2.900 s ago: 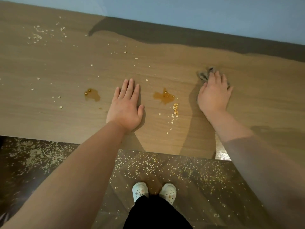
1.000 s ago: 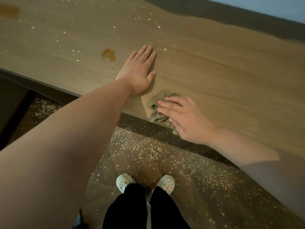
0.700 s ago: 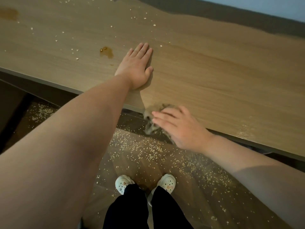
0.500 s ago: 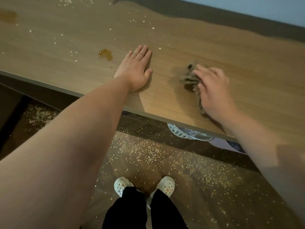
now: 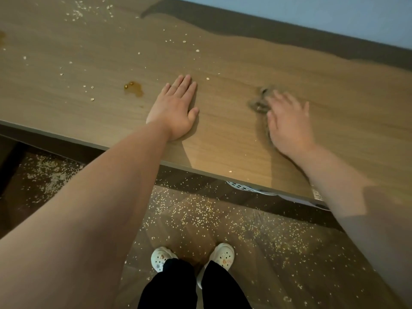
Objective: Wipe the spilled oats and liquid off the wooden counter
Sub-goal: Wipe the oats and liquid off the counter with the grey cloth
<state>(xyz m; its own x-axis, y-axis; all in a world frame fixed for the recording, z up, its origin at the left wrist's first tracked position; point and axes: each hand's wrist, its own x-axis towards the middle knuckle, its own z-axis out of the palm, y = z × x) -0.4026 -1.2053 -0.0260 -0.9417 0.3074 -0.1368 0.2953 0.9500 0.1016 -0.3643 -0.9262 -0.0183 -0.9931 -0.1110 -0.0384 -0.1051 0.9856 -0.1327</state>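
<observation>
Right hand (image 5: 289, 124), cloth (image 5: 258, 102) back onto counter (image 5: 234, 63)

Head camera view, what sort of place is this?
Likely a home kitchen or dining area: a long wooden counter against a blue wall, oats and a brown liquid puddle spilled on it, a white basket underneath.

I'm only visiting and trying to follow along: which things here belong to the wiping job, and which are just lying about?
Part of the job:
- cloth under the right hand
- left hand, flat on the counter
- brown puddle
- oats on the counter

Just lying about:
- white basket under the counter
- oats on the floor
- white shoes
</observation>
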